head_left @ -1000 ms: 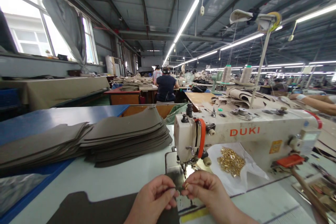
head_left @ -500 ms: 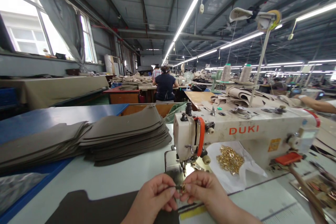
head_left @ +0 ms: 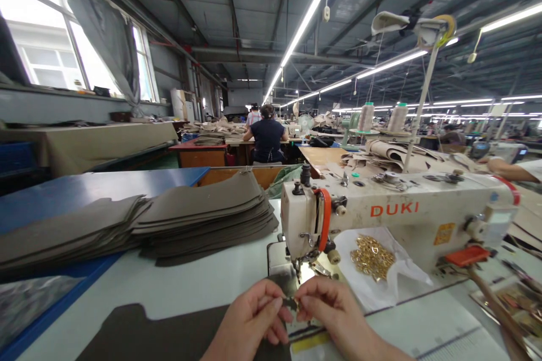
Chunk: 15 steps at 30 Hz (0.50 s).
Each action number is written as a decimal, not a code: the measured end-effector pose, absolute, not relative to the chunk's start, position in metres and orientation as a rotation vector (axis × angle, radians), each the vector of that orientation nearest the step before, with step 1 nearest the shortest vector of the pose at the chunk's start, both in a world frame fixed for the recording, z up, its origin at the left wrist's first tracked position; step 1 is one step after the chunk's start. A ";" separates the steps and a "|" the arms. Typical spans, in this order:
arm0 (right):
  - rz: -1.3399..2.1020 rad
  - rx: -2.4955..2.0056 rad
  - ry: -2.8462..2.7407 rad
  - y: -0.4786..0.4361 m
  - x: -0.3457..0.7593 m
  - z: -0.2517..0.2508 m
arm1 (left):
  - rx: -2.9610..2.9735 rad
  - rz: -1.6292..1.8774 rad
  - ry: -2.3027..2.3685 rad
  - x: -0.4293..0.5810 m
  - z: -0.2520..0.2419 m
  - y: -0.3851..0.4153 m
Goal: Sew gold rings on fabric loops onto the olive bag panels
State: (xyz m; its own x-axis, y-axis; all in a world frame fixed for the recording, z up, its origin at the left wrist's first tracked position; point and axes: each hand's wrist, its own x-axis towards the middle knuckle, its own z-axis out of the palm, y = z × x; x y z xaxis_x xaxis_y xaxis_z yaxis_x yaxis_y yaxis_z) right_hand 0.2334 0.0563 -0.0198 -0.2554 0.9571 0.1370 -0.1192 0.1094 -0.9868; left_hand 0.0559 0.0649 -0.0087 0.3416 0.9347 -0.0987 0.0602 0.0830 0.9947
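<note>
Okay, dumb question: where's the gold bit (head_left: pixel 297 303)? Hard to spot among all those fingers.

Pretty much between the two hands, lol. Right hand (head_left: pixel 328 307) has it in a tight pinch, out at its left-side fingertips. Left hand (head_left: pixel 254 316) is pinched narrow too, just left of it, and looks to be gripping a small dark strip (head_left: pixel 289 301).

Which way does the strip run?

Left to right, I'd say, bridging the little gap, with the gold bit at its right end. Can't tell if it's threaded through or only touching. The bit's own long axis? Too small and half covered, no idea.

And which hand's nearer?

For the bit, the right, easily. It's also nearer the gold pile (head_left: pixel 371 258), which sits on a white cloth (head_left: pixel 406 279) off to the far right. Left hand is over the dark panel (head_left: pixel 165 330) on the near side.

What about the machine (head_left: pixel 393 208)?

Needle end's just beyond the fingertips, on the far side. Stack (head_left: pixel 207 220) is farther off, far left.
</note>
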 end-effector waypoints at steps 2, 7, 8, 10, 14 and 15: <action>1.360 -0.905 -1.385 0.055 0.232 -0.018 | 1.359 0.868 1.030 0.056 -0.008 0.064; 1.329 -0.919 -1.378 0.055 0.231 -0.020 | 1.457 0.908 1.034 0.054 -0.013 0.062; 1.320 -0.916 -1.374 0.055 0.231 -0.022 | 1.465 0.916 1.035 0.053 -0.014 0.063; 1.302 -0.898 -1.369 0.056 0.232 -0.026 | 1.471 0.929 1.034 0.052 -0.015 0.063; 1.208 -0.882 -1.397 0.057 0.232 -0.033 | 1.459 0.945 1.027 0.052 -0.016 0.064; 1.166 -0.896 -1.413 0.057 0.231 -0.034 | 1.455 0.944 1.025 0.052 -0.016 0.063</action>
State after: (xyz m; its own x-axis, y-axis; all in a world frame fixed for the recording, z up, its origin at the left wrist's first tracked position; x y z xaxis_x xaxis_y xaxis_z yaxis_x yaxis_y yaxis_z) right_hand 0.2314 0.0574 -0.0336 -0.1717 0.9519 0.2537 -0.0683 0.2454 -0.9670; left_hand 0.0520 0.0634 -0.0160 0.3159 0.9485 0.0241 0.1021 -0.0593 0.9930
